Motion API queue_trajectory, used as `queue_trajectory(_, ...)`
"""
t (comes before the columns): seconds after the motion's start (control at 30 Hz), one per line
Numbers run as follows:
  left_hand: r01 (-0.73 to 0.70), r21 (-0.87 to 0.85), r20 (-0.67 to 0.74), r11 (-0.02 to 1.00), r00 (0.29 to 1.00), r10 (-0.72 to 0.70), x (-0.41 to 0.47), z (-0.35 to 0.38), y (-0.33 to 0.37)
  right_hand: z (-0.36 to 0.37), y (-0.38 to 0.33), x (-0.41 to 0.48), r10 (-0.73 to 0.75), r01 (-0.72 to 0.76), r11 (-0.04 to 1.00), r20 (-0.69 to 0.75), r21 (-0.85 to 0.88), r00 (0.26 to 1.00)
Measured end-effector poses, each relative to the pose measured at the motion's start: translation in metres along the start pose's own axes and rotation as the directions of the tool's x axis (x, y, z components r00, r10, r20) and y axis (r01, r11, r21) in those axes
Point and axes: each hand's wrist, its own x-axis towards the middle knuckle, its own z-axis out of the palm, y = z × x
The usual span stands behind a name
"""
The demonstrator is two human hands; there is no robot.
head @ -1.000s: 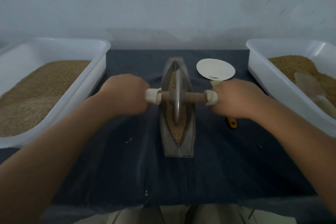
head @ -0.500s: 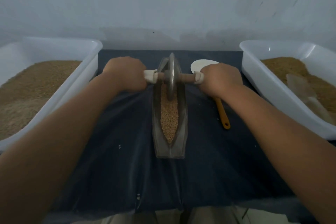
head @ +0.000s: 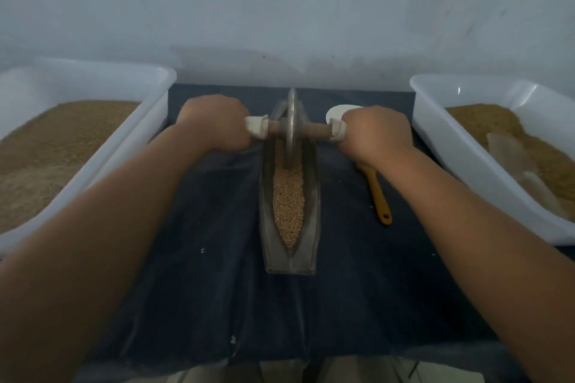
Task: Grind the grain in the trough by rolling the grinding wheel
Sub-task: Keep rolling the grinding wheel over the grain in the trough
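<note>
Trough (head: pixel 312 196) lies at centre frame on the dark-clothed desk (head: pixel 202 258), between the left tub (head: pixel 124 152) and the right tub (head: pixel 451 146) at the frame's edges, both white and holding tan grain or meal. Its long axis runs straight up and down the frame, from near the person toward the wall. Grain (head: pixel 288 199) fills its lower and middle stretch, and looks like whole kernels. The grinding wheel (head: pixel 292 121) stands on edge at the trough's upper end, above nearly all of that grain. By my reading, the coming stroke must run down the frame, toward the person, along that axis. Its axle (head: pixel 314 130) crosses the trough at a right angle. The left hand (head: pixel 214 126) and right hand (head: pixel 375 132) sit level, one on either side and about equally near the wheel. Each grip is closed round a pale-wrapped end of the axle. An orange spatula (head: pixel 378 196) lies near the trough, below the right hand, and a white dish (head: pixel 337 110) shows just above that hand.
</note>
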Motion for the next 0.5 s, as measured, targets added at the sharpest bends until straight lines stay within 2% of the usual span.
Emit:
queue_trajectory(0.1,-0.015,-0.009,0.048,1.000,0.999,0.015,0.004,-0.004,0.001,-0.002,0.001,0.008,0.009,-0.005,0.999,0.129,-0.035,0.992)
queue_trajectory(0.2,-0.071,-0.041,0.117,0.997,0.990,0.075,-0.032,-0.004,0.002,-0.010,0.003,-0.024,-0.020,0.022,1.000,0.262,-0.003,0.965)
queue_trajectory(0.23,-0.086,-0.037,0.115,0.996,0.989,0.090,-0.049,-0.001,0.002,-0.013,0.005,-0.042,-0.056,0.057,0.998,0.272,0.006,0.961)
queue_trajectory(0.37,-0.120,-0.017,0.069,0.993,0.990,0.121,-0.092,0.010,-0.002,-0.028,0.009,-0.091,-0.145,0.144,0.989,0.158,0.019,0.977)
queue_trajectory(0.5,-0.061,-0.046,0.105,0.997,0.992,0.065,-0.055,0.010,-0.002,-0.022,-0.001,-0.045,-0.070,0.079,0.997,0.273,-0.022,0.960)
